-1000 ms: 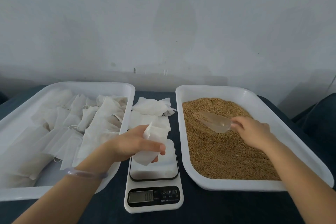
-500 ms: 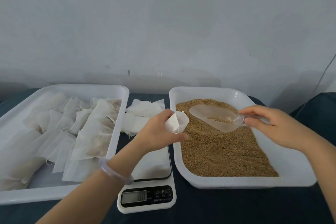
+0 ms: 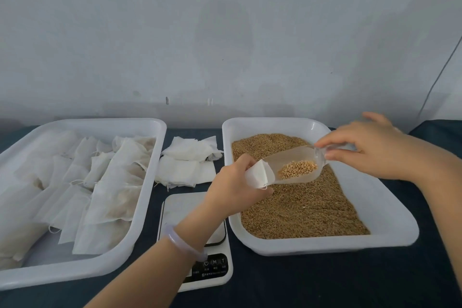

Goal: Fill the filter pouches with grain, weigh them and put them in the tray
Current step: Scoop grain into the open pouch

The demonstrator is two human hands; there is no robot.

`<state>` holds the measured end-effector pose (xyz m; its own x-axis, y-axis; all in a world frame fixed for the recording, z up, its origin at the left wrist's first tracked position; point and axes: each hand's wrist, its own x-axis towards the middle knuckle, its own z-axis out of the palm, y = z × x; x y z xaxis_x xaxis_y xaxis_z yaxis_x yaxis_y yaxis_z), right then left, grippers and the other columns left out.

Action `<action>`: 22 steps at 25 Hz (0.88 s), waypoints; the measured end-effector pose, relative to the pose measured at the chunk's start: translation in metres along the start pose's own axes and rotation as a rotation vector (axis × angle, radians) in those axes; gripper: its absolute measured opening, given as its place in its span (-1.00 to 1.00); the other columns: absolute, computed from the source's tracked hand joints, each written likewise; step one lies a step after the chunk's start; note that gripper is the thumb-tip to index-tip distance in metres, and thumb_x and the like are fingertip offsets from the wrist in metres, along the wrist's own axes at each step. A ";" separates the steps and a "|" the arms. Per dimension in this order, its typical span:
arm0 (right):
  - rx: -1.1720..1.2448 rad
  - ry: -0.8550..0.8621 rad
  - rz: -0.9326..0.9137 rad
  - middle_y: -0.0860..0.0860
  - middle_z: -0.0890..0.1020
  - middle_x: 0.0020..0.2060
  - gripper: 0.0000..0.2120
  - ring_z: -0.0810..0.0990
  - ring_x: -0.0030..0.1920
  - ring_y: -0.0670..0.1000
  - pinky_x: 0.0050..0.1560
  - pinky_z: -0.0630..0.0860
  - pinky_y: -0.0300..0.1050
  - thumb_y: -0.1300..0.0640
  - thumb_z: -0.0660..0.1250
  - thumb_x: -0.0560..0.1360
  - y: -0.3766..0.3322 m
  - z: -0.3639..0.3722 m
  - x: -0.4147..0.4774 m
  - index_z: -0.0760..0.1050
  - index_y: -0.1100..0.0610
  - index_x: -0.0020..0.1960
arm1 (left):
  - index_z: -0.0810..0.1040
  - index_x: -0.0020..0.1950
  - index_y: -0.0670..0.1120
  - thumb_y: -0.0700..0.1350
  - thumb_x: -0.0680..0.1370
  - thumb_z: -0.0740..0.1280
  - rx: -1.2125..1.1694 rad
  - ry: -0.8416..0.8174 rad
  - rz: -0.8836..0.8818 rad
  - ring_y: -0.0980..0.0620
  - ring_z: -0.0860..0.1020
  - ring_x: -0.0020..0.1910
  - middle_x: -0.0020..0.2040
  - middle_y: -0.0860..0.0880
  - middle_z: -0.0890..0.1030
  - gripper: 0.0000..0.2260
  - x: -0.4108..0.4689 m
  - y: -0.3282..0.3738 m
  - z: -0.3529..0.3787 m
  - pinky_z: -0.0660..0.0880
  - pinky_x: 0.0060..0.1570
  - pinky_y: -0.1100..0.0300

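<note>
White filled pouches (image 3: 120, 182) already crowd the left tray (image 3: 105, 124); empty pouches (image 3: 187, 162) lie stacked beside it. The left hand (image 3: 232, 182) pinches an open pouch (image 3: 258, 176) above the grain tray (image 3: 390, 220), and the right hand (image 3: 375, 150) grips the loaded scoop (image 3: 292, 164) at its mouth. Pouring, the scale (image 3: 180, 210) and traying remain.

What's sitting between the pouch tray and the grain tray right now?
In the head view, a loose pile of empty filter pouches lies toward the back and the scale sits nearer the person, both on the dark cloth.
</note>
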<state>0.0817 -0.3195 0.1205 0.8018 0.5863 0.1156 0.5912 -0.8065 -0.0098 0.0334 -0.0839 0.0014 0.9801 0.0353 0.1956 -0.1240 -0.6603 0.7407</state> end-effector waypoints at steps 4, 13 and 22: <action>-0.117 0.051 -0.003 -0.44 0.41 -0.20 -0.77 0.27 0.08 -0.24 0.42 -0.25 0.05 -0.15 0.20 0.51 -0.003 -0.006 0.008 0.46 -0.30 0.15 | 0.35 0.03 0.09 0.12 0.36 0.48 -0.011 0.023 -0.010 0.14 0.51 -0.16 -0.14 0.17 0.49 -0.60 0.003 0.002 0.002 0.52 -0.23 0.20; -0.188 0.113 0.010 -0.28 0.47 -0.13 -0.76 0.32 0.25 -0.12 0.40 -0.30 0.08 -0.11 0.23 0.52 -0.005 -0.020 0.020 0.49 -0.24 0.18 | 0.24 0.10 0.01 -0.01 0.39 0.47 -0.060 -0.076 -0.046 0.23 0.46 -0.26 -0.16 0.14 0.44 -0.54 0.015 0.011 0.015 0.33 -0.45 0.38; -0.255 0.179 -0.012 -0.18 0.55 0.10 -0.74 0.32 0.28 -0.08 0.39 -0.33 0.07 -0.10 0.26 0.50 -0.001 -0.020 0.017 0.50 -0.24 0.18 | 0.35 0.02 0.01 0.04 0.39 0.46 -0.021 -0.044 -0.059 0.09 0.49 -0.18 -0.13 0.10 0.48 -0.64 0.014 0.006 0.024 0.37 -0.37 0.32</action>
<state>0.0934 -0.3103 0.1427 0.7531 0.5915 0.2879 0.5413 -0.8059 0.2399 0.0500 -0.1051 -0.0071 0.9915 0.0408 0.1232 -0.0684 -0.6421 0.7635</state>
